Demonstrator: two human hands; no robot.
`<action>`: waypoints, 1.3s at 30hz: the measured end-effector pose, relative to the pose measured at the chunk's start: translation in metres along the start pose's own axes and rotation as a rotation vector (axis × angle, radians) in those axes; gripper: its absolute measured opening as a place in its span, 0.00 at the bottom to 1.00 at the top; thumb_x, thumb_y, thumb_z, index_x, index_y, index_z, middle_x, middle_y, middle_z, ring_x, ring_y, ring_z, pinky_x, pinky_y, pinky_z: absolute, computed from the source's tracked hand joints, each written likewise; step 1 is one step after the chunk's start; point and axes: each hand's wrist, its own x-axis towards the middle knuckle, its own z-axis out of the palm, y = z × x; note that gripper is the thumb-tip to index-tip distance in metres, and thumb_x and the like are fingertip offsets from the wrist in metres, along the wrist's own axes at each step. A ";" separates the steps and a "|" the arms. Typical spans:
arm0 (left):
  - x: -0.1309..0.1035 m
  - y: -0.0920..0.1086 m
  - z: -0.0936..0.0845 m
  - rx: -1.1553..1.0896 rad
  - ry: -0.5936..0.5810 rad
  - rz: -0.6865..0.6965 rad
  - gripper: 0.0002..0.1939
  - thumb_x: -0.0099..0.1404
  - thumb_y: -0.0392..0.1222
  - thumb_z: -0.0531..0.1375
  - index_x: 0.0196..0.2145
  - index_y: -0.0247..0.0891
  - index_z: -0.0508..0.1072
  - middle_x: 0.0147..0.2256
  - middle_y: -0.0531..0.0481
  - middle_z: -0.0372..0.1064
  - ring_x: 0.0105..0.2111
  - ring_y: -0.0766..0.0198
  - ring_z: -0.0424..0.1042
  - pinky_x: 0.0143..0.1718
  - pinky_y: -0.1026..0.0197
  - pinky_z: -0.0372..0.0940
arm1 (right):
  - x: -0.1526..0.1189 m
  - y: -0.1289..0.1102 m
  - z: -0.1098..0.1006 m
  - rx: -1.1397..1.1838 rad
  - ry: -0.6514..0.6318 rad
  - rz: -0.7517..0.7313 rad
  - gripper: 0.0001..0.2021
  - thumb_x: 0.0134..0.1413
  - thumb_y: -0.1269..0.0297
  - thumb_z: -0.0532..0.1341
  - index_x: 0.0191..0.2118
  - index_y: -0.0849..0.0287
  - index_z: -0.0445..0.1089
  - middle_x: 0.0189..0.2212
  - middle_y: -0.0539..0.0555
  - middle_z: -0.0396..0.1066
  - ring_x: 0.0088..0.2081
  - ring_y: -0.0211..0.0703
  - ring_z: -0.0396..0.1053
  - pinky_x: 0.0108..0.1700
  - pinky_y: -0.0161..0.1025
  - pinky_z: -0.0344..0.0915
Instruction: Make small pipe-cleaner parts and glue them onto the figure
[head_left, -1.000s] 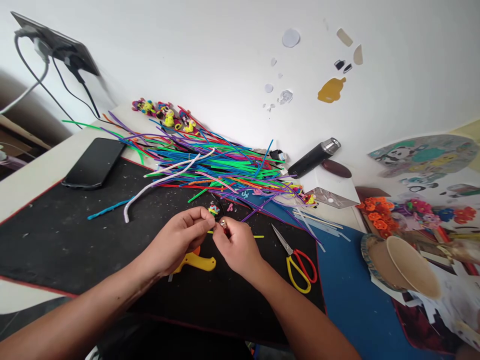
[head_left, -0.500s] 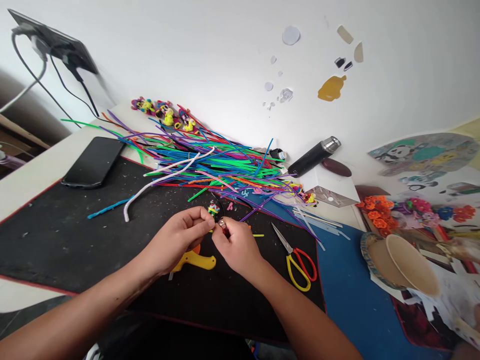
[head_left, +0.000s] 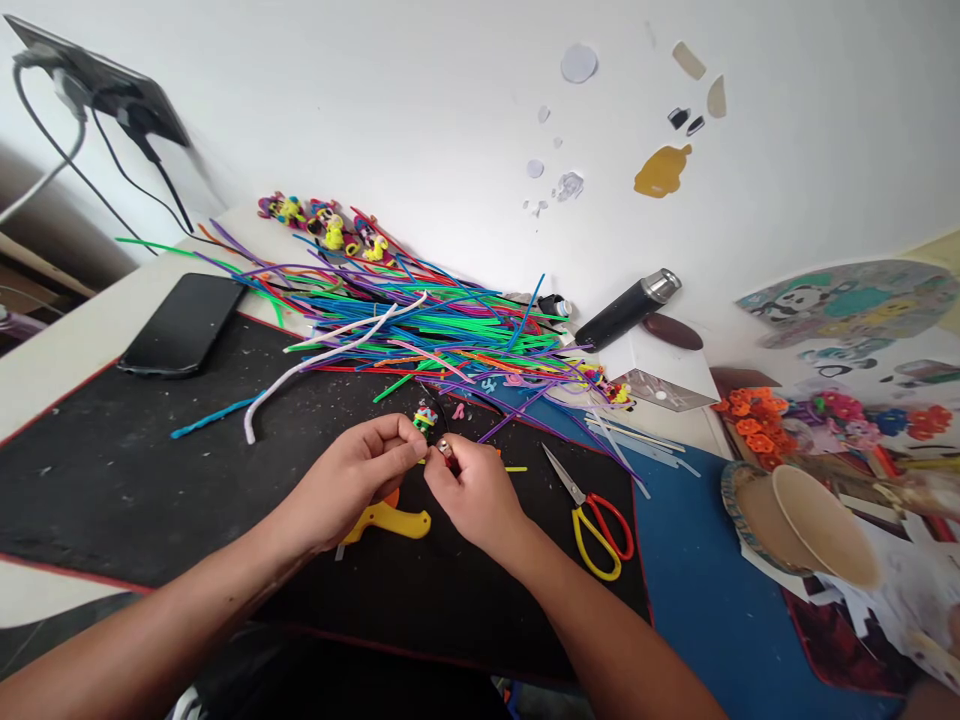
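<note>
Above the black mat, my left hand (head_left: 379, 462) is closed in a pinch on a small figure (head_left: 424, 421) of green, yellow, red and blue pipe cleaner. My right hand (head_left: 476, 490) is wrapped round a small metal tool (head_left: 445, 450) with a red part; most of it is hidden in the palm, so its kind is unclear. The fingertips of both hands nearly meet just below the figure. Under my left wrist lies a yellow glue gun (head_left: 394, 522), partly covered. Right of my right hand, scissors (head_left: 589, 510) with red and yellow handles rest on the mat.
A heap of coloured pipe cleaners (head_left: 450, 325) spreads behind the hands. At left lies a black phone (head_left: 184, 325). Several finished figures (head_left: 330, 225) sit along the wall. A black flask (head_left: 626, 310) leans at the back right; bowls (head_left: 825, 525) stand far right.
The view has shifted very slightly. Both hands keep their grips, and the small figure sits in almost the same spot, turned a little.
</note>
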 end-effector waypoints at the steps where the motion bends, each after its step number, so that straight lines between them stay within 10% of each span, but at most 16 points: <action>1: 0.000 0.001 0.000 -0.007 0.006 0.002 0.22 0.57 0.57 0.76 0.32 0.38 0.73 0.21 0.61 0.55 0.20 0.73 0.46 0.21 0.69 0.43 | 0.000 -0.001 -0.001 0.026 0.000 0.005 0.20 0.66 0.56 0.59 0.25 0.52 0.52 0.19 0.43 0.52 0.23 0.37 0.49 0.29 0.40 0.45; 21: 0.003 -0.001 0.003 0.055 -0.016 -0.003 0.21 0.59 0.58 0.75 0.32 0.39 0.74 0.21 0.61 0.55 0.20 0.72 0.48 0.20 0.70 0.47 | -0.008 0.013 -0.018 0.557 0.075 0.113 0.25 0.61 0.36 0.68 0.42 0.56 0.74 0.24 0.43 0.55 0.24 0.36 0.50 0.26 0.37 0.49; 30: 0.003 -0.001 0.004 0.199 -0.021 0.036 0.23 0.59 0.61 0.75 0.30 0.38 0.76 0.25 0.55 0.63 0.23 0.69 0.59 0.23 0.69 0.58 | -0.011 0.002 -0.018 0.390 0.088 0.057 0.14 0.65 0.51 0.67 0.37 0.57 0.75 0.26 0.46 0.63 0.27 0.37 0.58 0.30 0.37 0.57; 36: 0.006 -0.013 0.006 -0.232 0.002 -0.108 0.26 0.63 0.64 0.74 0.32 0.36 0.76 0.20 0.65 0.44 0.19 0.75 0.40 0.16 0.73 0.43 | -0.011 0.007 -0.017 0.465 0.095 0.106 0.16 0.64 0.47 0.67 0.37 0.55 0.72 0.23 0.44 0.57 0.24 0.37 0.54 0.27 0.37 0.54; 39: 0.009 -0.011 0.013 -0.514 0.094 -0.159 0.18 0.71 0.52 0.70 0.32 0.35 0.76 0.21 0.62 0.50 0.17 0.73 0.47 0.14 0.72 0.52 | -0.012 0.008 -0.016 0.509 0.105 0.101 0.17 0.64 0.46 0.68 0.36 0.55 0.71 0.23 0.43 0.56 0.23 0.36 0.52 0.27 0.37 0.52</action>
